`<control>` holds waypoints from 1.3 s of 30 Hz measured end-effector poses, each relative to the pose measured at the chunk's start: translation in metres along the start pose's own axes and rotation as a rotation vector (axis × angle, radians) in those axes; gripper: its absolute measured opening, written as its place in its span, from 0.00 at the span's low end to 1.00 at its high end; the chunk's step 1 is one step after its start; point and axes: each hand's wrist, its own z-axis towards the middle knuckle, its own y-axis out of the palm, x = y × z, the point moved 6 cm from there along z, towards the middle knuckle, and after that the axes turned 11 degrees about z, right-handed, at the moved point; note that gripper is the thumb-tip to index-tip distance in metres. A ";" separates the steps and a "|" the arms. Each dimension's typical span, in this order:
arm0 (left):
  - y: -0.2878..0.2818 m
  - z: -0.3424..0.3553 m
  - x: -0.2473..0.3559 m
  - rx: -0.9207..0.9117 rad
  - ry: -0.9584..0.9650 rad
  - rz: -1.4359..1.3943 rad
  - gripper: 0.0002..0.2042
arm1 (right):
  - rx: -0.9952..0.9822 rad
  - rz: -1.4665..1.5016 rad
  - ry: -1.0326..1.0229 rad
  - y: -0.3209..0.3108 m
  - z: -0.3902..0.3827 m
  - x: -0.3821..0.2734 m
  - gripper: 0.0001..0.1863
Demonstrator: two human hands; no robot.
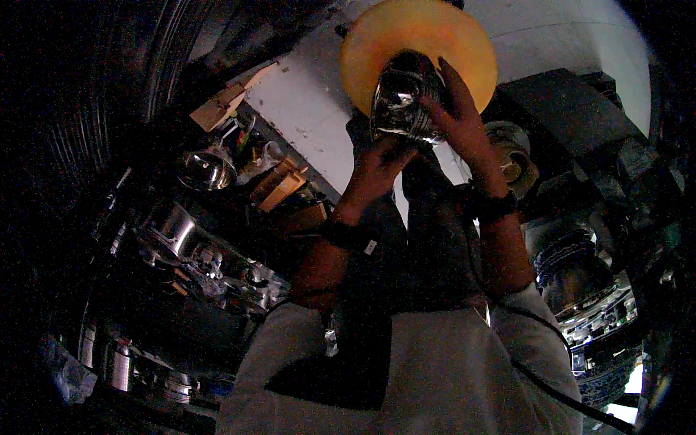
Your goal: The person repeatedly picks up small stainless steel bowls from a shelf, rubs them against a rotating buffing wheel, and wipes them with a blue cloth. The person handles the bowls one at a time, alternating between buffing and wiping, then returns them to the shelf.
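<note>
A shiny, rounded metal vessel is held up against a large round orange-yellow disc, overlapping its lower middle. My left hand grips the vessel from below, its fingers curled at the lower edge and partly hidden. My right hand holds the vessel's right side, with fingers along that side and over the disc. Both wrists carry dark bands.
Cardboard pieces, a shiny steel lid or bowl and several metal pots lie to the left. A pale floor strip runs behind. Dark block-like shapes and stacked metalware are at the right.
</note>
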 end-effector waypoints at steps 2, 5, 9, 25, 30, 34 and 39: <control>-0.007 -0.001 0.000 0.036 -0.109 -0.025 0.14 | 0.038 0.038 0.050 0.001 -0.009 -0.002 0.39; -0.016 0.002 0.005 0.049 -0.225 -0.296 0.15 | 0.019 -0.024 -0.002 0.009 -0.017 -0.025 0.41; -0.017 0.019 -0.001 -0.063 -0.069 -0.175 0.17 | 0.052 -0.296 -0.112 0.015 -0.018 -0.038 0.41; -0.024 0.055 0.055 -0.155 0.086 0.064 0.14 | -0.021 -0.263 -0.036 0.003 0.003 -0.047 0.36; -0.019 0.054 0.041 -0.119 0.093 -0.023 0.11 | -0.110 -0.188 -0.058 0.002 0.005 -0.048 0.34; -0.023 0.047 0.055 -0.102 0.083 -0.055 0.10 | -0.080 -0.109 -0.138 0.005 0.008 -0.038 0.33; -0.030 0.044 0.053 -0.071 0.090 -0.088 0.10 | -0.098 -0.008 -0.124 0.011 0.012 -0.045 0.32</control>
